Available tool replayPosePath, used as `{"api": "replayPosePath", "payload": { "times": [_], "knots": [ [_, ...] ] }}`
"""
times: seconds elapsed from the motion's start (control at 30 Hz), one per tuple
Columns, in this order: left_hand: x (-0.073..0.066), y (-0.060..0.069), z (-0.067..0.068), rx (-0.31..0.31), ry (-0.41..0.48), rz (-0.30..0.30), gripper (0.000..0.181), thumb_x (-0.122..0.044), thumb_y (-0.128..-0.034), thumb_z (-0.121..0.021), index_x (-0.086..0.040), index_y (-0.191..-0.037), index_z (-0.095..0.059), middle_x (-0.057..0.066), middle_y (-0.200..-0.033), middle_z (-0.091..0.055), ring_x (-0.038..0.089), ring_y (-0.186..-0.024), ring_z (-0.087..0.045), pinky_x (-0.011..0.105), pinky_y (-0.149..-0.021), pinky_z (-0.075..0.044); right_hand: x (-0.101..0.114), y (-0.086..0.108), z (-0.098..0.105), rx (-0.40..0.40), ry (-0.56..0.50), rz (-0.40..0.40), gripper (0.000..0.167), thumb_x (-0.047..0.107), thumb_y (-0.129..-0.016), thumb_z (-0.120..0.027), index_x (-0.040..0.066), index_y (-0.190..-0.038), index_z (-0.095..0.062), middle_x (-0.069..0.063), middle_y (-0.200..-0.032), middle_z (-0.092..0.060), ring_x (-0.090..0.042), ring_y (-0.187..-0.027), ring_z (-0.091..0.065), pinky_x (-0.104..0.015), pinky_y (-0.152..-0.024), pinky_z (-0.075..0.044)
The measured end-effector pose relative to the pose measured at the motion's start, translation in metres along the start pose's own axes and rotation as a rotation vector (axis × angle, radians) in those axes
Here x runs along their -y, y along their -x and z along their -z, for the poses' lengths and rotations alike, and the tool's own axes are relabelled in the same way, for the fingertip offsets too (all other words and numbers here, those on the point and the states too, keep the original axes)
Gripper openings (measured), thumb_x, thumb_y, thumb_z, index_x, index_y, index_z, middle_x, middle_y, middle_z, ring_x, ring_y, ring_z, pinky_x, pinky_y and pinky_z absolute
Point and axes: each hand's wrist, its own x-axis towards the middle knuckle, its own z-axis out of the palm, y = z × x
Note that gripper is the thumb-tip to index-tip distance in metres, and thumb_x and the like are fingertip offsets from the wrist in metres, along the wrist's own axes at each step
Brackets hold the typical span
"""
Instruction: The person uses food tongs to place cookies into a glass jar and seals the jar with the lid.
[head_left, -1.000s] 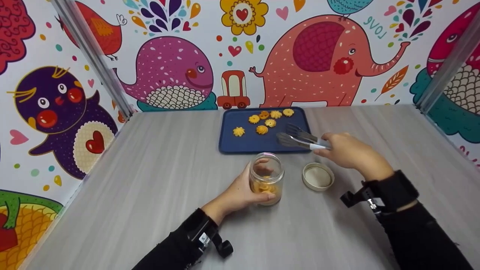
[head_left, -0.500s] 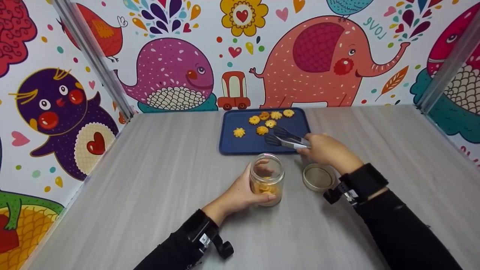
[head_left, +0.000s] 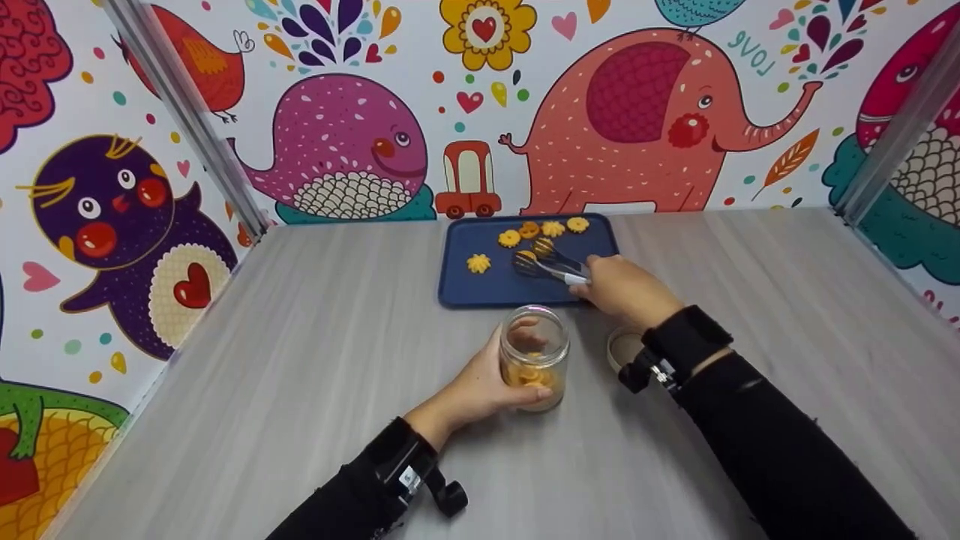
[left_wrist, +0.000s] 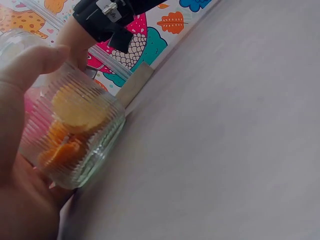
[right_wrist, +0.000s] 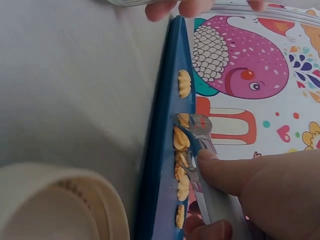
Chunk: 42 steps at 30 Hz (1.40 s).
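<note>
My left hand (head_left: 472,384) grips a ribbed glass jar (head_left: 553,375) around its side, the thumb across the front. The jar stands upright and uncapped, with yellow cookies (left_wrist: 80,107) in its lower part. My right hand (head_left: 628,289) holds a pair of tongs (head_left: 568,276) over a blue tray (head_left: 480,289). The two tong ends are spread apart over two swirled cookies near the tray's middle, partly covering them. In the right wrist view a cookie (right_wrist: 181,140) shows between the tong ends; whether they touch it I cannot tell.
Several other cookies (head_left: 553,229) lie along the tray's back, and a single one (head_left: 478,263) to the left. A round cream lid (head_left: 622,346) rests right of the jar, partly hidden under my right wrist. A cartoon-printed wall (head_left: 480,105) rises behind the tray.
My right hand has moved left and slightly away from me with the tongs, from the tray's right side onto the middle cookies. The left hand and jar have stayed in place.
</note>
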Motion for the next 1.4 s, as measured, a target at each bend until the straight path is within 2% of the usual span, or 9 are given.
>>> {"api": "replayPosePath", "payload": {
  "times": [0.33, 0.57, 0.87, 1.0, 1.13, 1.27, 1.4],
  "knots": [
    [-0.001, 0.0, 0.0, -0.001, 0.001, 0.005, 0.088, -0.013, -0.0821, -0.092, -0.014, -0.154, -0.042, 0.006, -0.142, -0.061, 0.019, -0.133, -0.057, 0.034, -0.116, -0.04, 0.012, -0.014, -0.013, -0.038, -0.001, -0.026, 0.053, 0.034, -0.109, -0.062, -0.01, -0.137, -0.054, -0.031, -0.126, -0.066, -0.037, -0.11, -0.067, -0.055, -0.097, -0.054],
    [-0.001, 0.0, -0.001, -0.001, -0.008, 0.019, 0.088, -0.015, -0.0817, -0.092, -0.015, -0.154, -0.042, 0.004, -0.142, -0.061, 0.018, -0.133, -0.057, 0.035, -0.117, -0.04, 0.013, -0.012, -0.021, -0.048, -0.006, -0.03, 0.05, 0.033, -0.111, -0.058, -0.01, -0.135, -0.052, -0.03, -0.118, -0.067, -0.04, -0.107, -0.068, -0.055, -0.091, -0.054],
    [0.0, 0.0, 0.0, -0.001, 0.004, 0.005, 0.088, -0.011, -0.0819, -0.092, -0.012, -0.154, -0.041, 0.006, -0.142, -0.06, 0.019, -0.134, -0.056, 0.033, -0.116, -0.04, 0.012, -0.009, -0.021, -0.042, -0.001, -0.01, 0.048, 0.031, -0.112, -0.057, -0.009, -0.137, -0.051, -0.032, -0.122, -0.066, -0.044, -0.119, -0.066, -0.056, -0.097, -0.053],
    [0.0, 0.0, 0.0, -0.001, -0.002, -0.001, 0.089, -0.011, -0.0818, -0.092, -0.011, -0.155, -0.041, 0.007, -0.142, -0.059, 0.02, -0.135, -0.056, 0.03, -0.116, -0.039, 0.009, -0.006, -0.021, -0.095, 0.01, 0.034, 0.04, 0.028, -0.11, -0.06, -0.008, -0.126, -0.056, -0.028, -0.108, -0.069, -0.04, -0.103, -0.07, -0.053, -0.086, -0.054],
    [0.0, 0.0, 0.0, 0.001, -0.005, -0.001, 0.089, -0.011, -0.0819, -0.092, -0.011, -0.154, -0.041, 0.007, -0.142, -0.06, 0.02, -0.135, -0.055, 0.031, -0.116, -0.039, 0.004, -0.003, -0.021, -0.126, 0.002, 0.062, 0.032, 0.027, -0.109, -0.063, -0.004, -0.114, -0.058, -0.02, -0.095, -0.066, -0.033, -0.085, -0.066, -0.048, -0.075, -0.053],
    [0.0, -0.001, 0.0, 0.001, -0.004, 0.002, 0.088, -0.013, -0.0821, -0.092, -0.012, -0.154, -0.041, 0.007, -0.143, -0.059, 0.02, -0.136, -0.055, 0.033, -0.118, -0.039, -0.002, -0.001, -0.02, -0.136, -0.003, 0.066, 0.029, 0.027, -0.108, -0.064, -0.001, -0.111, -0.059, -0.017, -0.093, -0.065, -0.031, -0.082, -0.063, -0.047, -0.073, -0.052],
    [-0.002, 0.0, 0.0, -0.005, -0.001, 0.01, 0.088, -0.013, -0.0819, -0.092, -0.013, -0.155, -0.042, 0.008, -0.144, -0.059, 0.021, -0.136, -0.056, 0.037, -0.118, -0.039, -0.009, 0.003, -0.017, -0.148, -0.002, 0.087, 0.03, 0.027, -0.108, -0.065, -0.002, -0.112, -0.06, -0.021, -0.096, -0.068, -0.035, -0.087, -0.066, -0.053, -0.078, -0.053]
  ]
}}
